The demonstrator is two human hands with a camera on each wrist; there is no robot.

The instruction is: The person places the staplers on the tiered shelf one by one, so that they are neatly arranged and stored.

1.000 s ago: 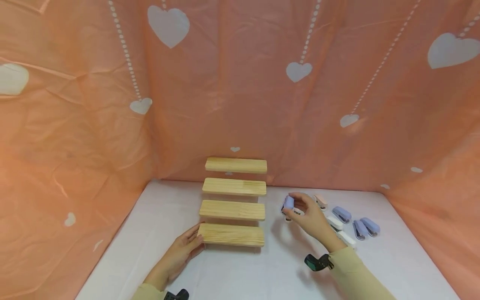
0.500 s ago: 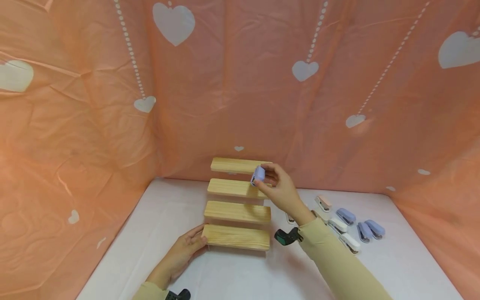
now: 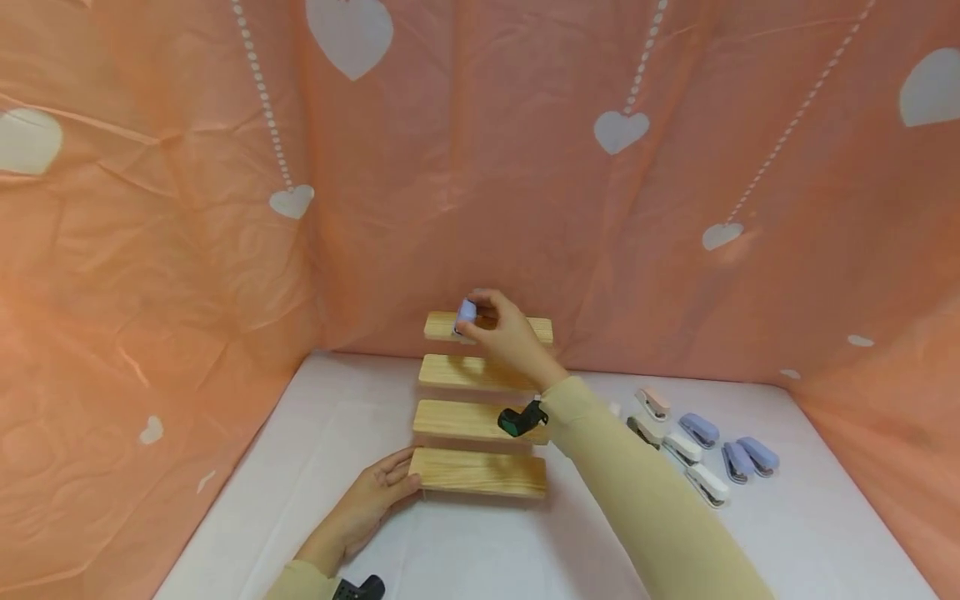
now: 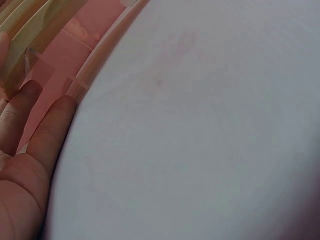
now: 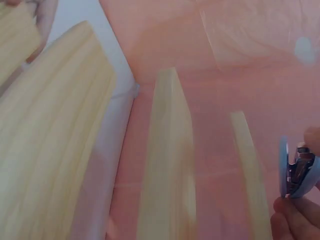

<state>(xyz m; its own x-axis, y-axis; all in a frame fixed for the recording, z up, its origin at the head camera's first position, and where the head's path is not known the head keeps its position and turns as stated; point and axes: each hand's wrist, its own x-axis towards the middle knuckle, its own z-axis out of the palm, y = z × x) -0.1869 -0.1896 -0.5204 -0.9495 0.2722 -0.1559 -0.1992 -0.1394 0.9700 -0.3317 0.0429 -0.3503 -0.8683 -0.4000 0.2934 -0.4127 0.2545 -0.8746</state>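
Observation:
My right hand [image 3: 513, 337] pinches a lavender mini stapler [image 3: 466, 313] between thumb and fingers at the top step of a wooden shelf rack [image 3: 480, 473]. In the right wrist view that stapler [image 5: 301, 172] is seen from its side, its metal inside showing, close by the end of a narrow board [image 5: 245, 150]. With thumb at the front and fingers behind, my left hand [image 3: 375, 496] holds the left end of the rack's lowest board. Two of its fingers [image 4: 52, 127] lie along the rack's clear side pieces in the left wrist view.
Several mini staplers stand on the white table [image 3: 300, 442] right of the rack: lavender [image 3: 699, 429], white [image 3: 707, 484] and a peach one [image 3: 652, 403]. My right forearm [image 3: 637, 475] reaches across in front of them. A pink sheet with hearts [image 3: 525, 167] hangs behind the rack.
My right hand has carried the lavender stapler left and away from me, from beside the rack to its top board. The left hand has stayed at the lowest board.

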